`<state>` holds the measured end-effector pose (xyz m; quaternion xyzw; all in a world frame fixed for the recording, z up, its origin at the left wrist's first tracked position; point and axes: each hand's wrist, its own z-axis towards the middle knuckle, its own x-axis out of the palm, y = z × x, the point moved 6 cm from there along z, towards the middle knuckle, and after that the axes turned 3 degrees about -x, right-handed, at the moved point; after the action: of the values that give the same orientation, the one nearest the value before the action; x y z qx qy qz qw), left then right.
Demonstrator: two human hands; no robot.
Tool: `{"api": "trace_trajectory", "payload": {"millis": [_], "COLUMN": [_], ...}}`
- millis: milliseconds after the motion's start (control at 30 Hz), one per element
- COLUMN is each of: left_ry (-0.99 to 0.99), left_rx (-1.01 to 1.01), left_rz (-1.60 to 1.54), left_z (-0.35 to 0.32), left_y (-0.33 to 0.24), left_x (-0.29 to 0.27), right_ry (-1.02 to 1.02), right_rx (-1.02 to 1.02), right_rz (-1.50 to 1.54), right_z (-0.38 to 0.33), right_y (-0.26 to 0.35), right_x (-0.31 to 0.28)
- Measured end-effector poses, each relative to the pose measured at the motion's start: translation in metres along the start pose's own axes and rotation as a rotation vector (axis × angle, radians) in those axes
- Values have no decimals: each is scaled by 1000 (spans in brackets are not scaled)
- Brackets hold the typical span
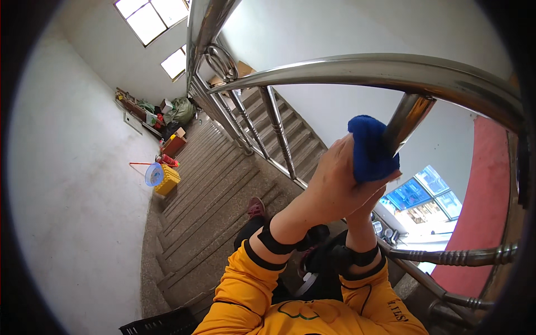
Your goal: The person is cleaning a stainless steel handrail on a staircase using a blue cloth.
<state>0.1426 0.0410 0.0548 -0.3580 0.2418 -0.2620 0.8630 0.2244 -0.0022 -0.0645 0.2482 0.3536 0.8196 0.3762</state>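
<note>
The left hand's (335, 184) fingers, partly hidden, grip a blue cloth (367, 152) wrapped against the metal post (409, 120), just under the handrail (357, 70). The right hand (369, 206) sits close behind the left, largely covered, so its fingers' grasp cannot be told. Both forearms reach upward and forward, wrists close together.

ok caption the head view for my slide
Left hand holds a blue cloth against a metal railing post beside stairs.
</note>
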Motion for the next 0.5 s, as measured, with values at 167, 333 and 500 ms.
{"api": "trace_trajectory", "payload": {"millis": [167,333,500], "left_ry": [0,-122,-235], "left_rx": [-30,-39,97], "left_rz": [42,-131,-180], "left_z": [-10,-25,-42], "left_y": [17,33,37], "left_x": [6,8,-8], "right_ry": [-128,-141,20], "right_rx": [373,388,-114], "right_rz": [597,545,-289], "right_z": [-11,-9,10], "right_y": [-28,-28,31], "right_x": [2,-4,5]}}
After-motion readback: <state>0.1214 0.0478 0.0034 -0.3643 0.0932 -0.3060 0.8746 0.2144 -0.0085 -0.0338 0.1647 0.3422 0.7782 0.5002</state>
